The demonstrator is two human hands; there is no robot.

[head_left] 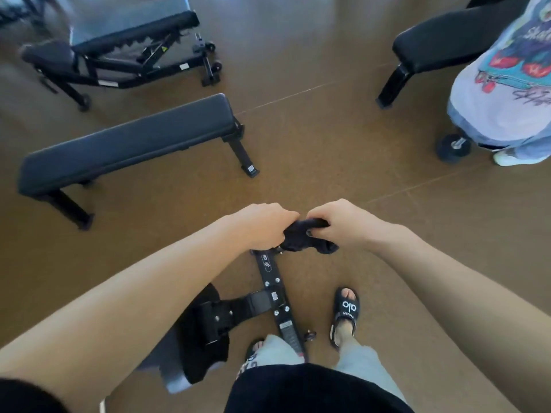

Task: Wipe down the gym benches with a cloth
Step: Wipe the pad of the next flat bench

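Currently both hands are on the cloth (301, 236), a dark bunched rag held in the air above the floor (328, 150): left hand (262, 226) curled round its left end, right hand (337, 223) pinching the right end, fingers wrapped, knuckles nearly touching. Looks like refolding or wringing the cloth between benches, not wiping yet; that's a judgement. Using the flat bench (128, 144) as landmark: cloth sits well apart from it, nearer the camera and to its right; an adjustable bench (128, 28) stands beyond it; a third bench (441, 40) is far to its right, with another person (504, 93) against it and a dumbbell (453, 147) at that person's feet. Directly below the cloth is a bench frame (274, 296), its pad mostly hidden under the left forearm. Risks: cloth stays wadded, so only a small patch contacts the pad and streaks get left; a loose corner hanging under the right hand could snag on the frame bolts or wheel below; open sandals (346, 314) next to the frame bar mean a stubbed toe when stepping round; the third bench is blocked by the person, so it could get skipped.
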